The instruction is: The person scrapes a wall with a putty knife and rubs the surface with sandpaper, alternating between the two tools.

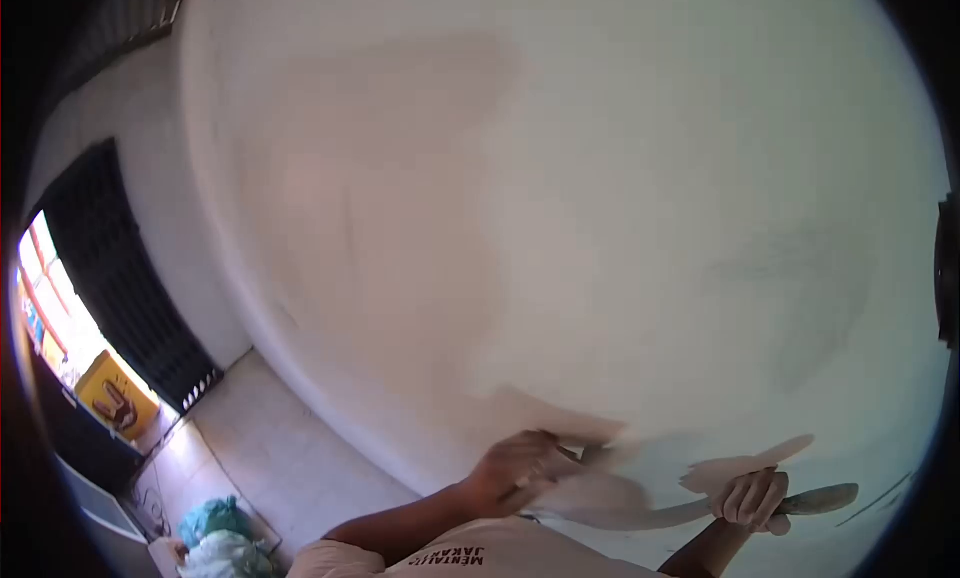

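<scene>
A large pale wall (620,208) fills most of the view, with broad darker, damp-looking patches on it. My left hand (515,470), blurred by motion, is close to the wall's lower part, its fingers curled round a flat scraper (597,452) that points right. Farther right, my right hand (752,498) is wrapped round a trowel-like tool. Its rounded handle end (825,499) sticks out to the right of the fist, and its long grey part (650,518) stretches left towards my left hand. Shadows of both hands fall on the wall just above them.
At lower left, green and white plastic bags (220,533) lie on the tiled floor (290,443). Beyond are a dark folding gate (120,268), a bright doorway and a yellow box (117,396). A dark object (945,273) shows at the right edge.
</scene>
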The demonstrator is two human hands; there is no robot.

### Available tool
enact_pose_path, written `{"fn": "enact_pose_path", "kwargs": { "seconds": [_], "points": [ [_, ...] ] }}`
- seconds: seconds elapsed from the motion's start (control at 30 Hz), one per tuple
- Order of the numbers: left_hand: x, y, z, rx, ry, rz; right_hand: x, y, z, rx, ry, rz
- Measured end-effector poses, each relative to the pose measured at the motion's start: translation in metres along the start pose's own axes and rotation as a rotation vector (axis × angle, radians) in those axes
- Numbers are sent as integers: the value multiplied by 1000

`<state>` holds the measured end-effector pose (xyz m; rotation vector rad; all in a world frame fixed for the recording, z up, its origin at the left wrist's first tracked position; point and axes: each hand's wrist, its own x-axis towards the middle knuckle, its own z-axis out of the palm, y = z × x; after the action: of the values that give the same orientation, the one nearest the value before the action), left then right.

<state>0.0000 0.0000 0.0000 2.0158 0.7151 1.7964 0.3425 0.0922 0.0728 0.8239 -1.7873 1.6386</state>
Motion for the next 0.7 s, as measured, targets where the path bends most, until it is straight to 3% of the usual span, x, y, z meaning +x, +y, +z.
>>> {"fn": "enact_pose_path", "kwargs": {
  "seconds": [0.07, 0.1, 0.17, 0.2, 0.23, 0.27, 0.33, 0.4, 0.43, 0.5, 0.57, 0.67, 0.7],
  "points": [
    [-33, -2, 8, -57, 202, -453, 5, 23, 10, 24, 106, 63],
    [-80, -11, -16, -31, 201, -656, 7, 59, 29, 22, 205, 109],
    [-119, -27, -23, -236, 431, -675, 19, 149, 91, 202, 528, 113],
    [-152, 46, -108, -90, 359, -881, 40, 199, 137, 352, 738, 27],
    [-148, 23, -123, -168, 413, -856, 55, 226, 120, 261, 723, 169],
    [-158, 18, -87, -315, 516, -867, 45, 208, 112, 161, 723, 398],
    [-164, -41, 5, -428, 579, -862, 15, 175, 34, -339, 132, 847],
    [-181, -65, -36, -399, 591, -885, 25, 241, 18, -251, 99, 804],
    [-244, -160, -10, -356, 683, -890, -51, 304, -21, -220, 62, 807],
    [-294, -243, 3, -261, 843, -932, -95, 352, -65, -231, 18, 890],
    [-325, -302, 28, -439, 1284, -794, -151, 382, -103, -211, 10, 972],
    [-438, -381, 39, -209, 1870, -727, -202, 432, -136, -177, 40, 1063],
    [-438, -404, 39, -151, 1998, -725, -198, 432, -164, -238, 13, 1057]
  ]
}}
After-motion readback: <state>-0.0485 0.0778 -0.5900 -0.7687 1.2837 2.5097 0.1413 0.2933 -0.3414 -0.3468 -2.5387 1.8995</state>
